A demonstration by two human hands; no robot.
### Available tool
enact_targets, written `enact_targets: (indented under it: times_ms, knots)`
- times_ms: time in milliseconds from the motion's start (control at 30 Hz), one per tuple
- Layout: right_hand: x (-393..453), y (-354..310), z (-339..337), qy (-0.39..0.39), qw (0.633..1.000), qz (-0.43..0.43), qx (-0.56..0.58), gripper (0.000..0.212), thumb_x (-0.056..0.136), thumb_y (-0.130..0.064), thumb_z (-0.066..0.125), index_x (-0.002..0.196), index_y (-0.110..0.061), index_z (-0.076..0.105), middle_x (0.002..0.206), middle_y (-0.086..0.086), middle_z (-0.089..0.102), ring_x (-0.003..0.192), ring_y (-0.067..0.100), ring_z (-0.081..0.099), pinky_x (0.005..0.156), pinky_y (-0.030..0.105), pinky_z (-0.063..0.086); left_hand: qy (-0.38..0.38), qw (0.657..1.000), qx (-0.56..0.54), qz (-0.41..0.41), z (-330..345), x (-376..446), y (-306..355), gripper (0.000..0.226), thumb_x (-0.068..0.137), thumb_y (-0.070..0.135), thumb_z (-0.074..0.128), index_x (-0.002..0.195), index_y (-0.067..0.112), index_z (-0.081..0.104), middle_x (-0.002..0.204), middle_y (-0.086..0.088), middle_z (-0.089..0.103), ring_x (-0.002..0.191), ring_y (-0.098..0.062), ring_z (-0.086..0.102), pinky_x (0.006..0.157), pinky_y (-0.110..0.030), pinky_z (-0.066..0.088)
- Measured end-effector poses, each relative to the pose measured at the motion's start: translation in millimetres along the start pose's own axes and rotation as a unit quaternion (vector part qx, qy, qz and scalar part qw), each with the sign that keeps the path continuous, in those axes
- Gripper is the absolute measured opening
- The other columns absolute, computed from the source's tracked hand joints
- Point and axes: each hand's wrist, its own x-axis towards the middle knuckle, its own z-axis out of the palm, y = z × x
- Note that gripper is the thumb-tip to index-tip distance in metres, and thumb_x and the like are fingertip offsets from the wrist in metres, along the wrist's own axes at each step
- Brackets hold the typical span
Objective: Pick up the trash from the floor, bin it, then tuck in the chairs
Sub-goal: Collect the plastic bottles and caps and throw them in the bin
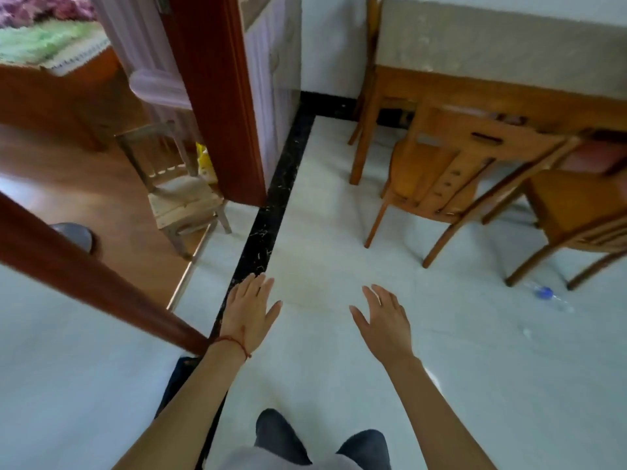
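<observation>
Head view, person standing on a pale tiled floor [339, 215], both forearms stretched forward and down. At 9 o'clock a doorway with a red-brown door frame [217, 96] opens onto a wood-floored room; a small weathered wooden chair [176, 184] stands just inside it, with something yellow [205, 157] behind it, too blurred to identify. A black marble strip [271, 212] runs from 12 toward 6 o'clock along the wall base. Left hand [247, 310] sits at about 7 o'clock of centre, palm down, fingers straight and slightly spread, grip wide and holding nothing; a red string bracelet [234, 344] circles the wrist. Right hand [383, 320] at about 5 o'clock of centre, likewise palm down, fingers relaxed and fanned, grip wide, nothing in it. Hands are well apart from each other and touch nothing. At 1 to 2 o'clock stands the desk [492, 42] with a grey-beige top and wooden legs. Near chair [437, 178] is angled out from the desk, not tucked in; a second chair [576, 218] at 3 o'clock also stands pulled out. Task item: a clear plastic bottle [549, 298] with a blue cap lies on its side on the floor at 4 o'clock, just beside the second chair's front legs, well apart from the right hand. Dark trouser legs [281, 435] visible at 6 o'clock.
</observation>
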Motion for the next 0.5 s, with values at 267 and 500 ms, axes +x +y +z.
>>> enact_targets:
  times_ms: [267,500]
  knots:
    - [-79.8,119.8,-44.8,0.079,0.981,0.176,0.033,0.051,0.092,-0.039,0.049,0.133,-0.009,0.045,0.140,0.011,0.045,0.132,0.027,0.037,0.104,0.040,0.034,-0.053,0.985,0.010,0.166,39.5,23.0,133.0,0.054,0.094,0.042,0.030,0.141,0.015,0.025,0.152,-0.006,0.023,0.142,-0.022,0.012,0.115,-0.036,0.010]
    - [-157.5,208.4,-71.0,0.131,0.942,0.304,0.064,0.051,0.092,-0.039,0.047,0.135,-0.011,0.042,0.144,0.008,0.041,0.134,0.025,0.034,0.105,0.037,0.032,-0.091,0.954,0.022,0.284,80.4,10.6,256.3,0.071,0.082,0.053,0.016,0.138,0.013,0.032,0.150,-0.009,0.029,0.141,-0.025,0.018,0.114,-0.038,0.014]
